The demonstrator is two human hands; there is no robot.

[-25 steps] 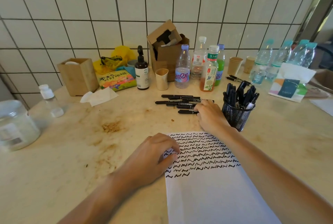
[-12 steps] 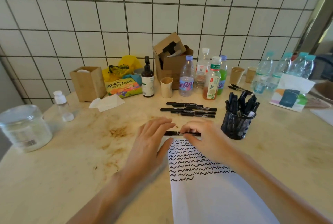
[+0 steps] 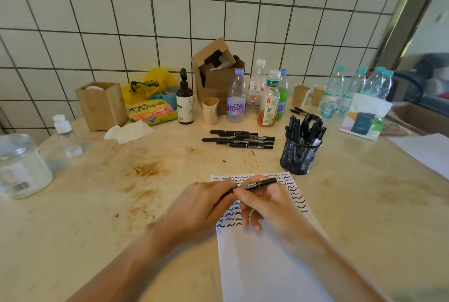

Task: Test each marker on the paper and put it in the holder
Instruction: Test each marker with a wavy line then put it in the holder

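You hold one black marker [image 3: 255,184] in both hands above the top of the scribbled paper [image 3: 262,265]: your left hand [image 3: 201,207] pinches its near end and your right hand [image 3: 269,204] curls round the barrel. The mesh holder [image 3: 300,156], full of markers, stands just beyond the paper's far right corner, and the untested markers [image 3: 239,139] lie in a row on the table [image 3: 97,204] behind it.

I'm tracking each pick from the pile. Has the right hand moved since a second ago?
Yes. The right hand has come back from the marker pile toward the person and now holds a marker over the paper.
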